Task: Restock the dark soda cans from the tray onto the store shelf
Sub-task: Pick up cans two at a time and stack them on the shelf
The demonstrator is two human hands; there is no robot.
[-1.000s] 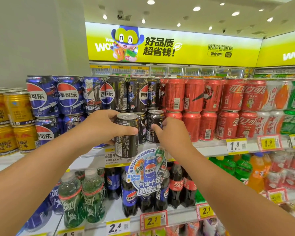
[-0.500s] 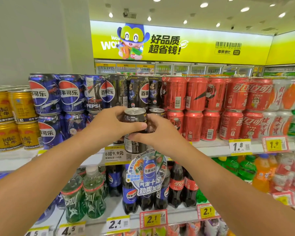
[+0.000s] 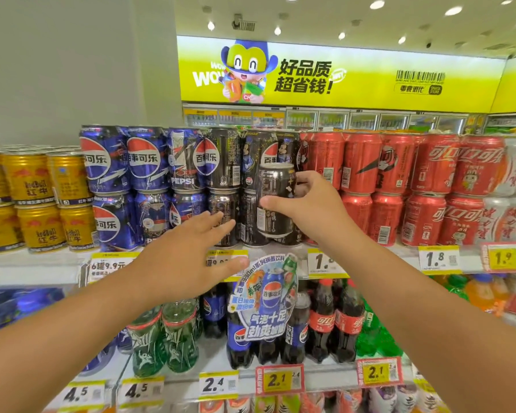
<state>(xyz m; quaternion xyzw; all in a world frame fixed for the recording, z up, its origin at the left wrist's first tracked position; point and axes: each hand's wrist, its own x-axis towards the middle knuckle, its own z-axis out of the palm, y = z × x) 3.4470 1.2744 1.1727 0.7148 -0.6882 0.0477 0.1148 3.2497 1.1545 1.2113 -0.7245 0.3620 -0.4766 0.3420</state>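
Head camera looks straight at a store shelf [image 3: 57, 268] packed with drinks, and two bare arms reach in from below. The right hand [image 3: 306, 204] grips a dark soda can [image 3: 276, 201] — thumb across the front of its label, fingers wrapped round the far side — and holds it upright in the air, in front of the two stacked rows of black cans [image 3: 224, 189], level with the seam between them. Its base hangs clear above the shelf edge. The left hand [image 3: 188, 257] is empty, fingers spread and stretched flat, palm down, just left of the held can and lower; its fingertips [image 3: 225, 222] lie over the bottom row of black cans, though whether they touch is hard to tell.

Left of the held can stand blue cola cans [image 3: 122, 186], two high, and beyond them gold energy-drink cans [image 3: 39, 201]. Right of the held can come red cola cans [image 3: 399, 189], also two high, then white and orange cans at the far edge. Directly below the held can a round promotional tag [image 3: 265, 299] hangs off the shelf edge, with yellow price labels [image 3: 440, 259] strung along to either side. Lower still, bottles fill the next level — green ones [image 3: 164, 338] down to the left, dark cola bottles [image 3: 334, 320] under the tag.
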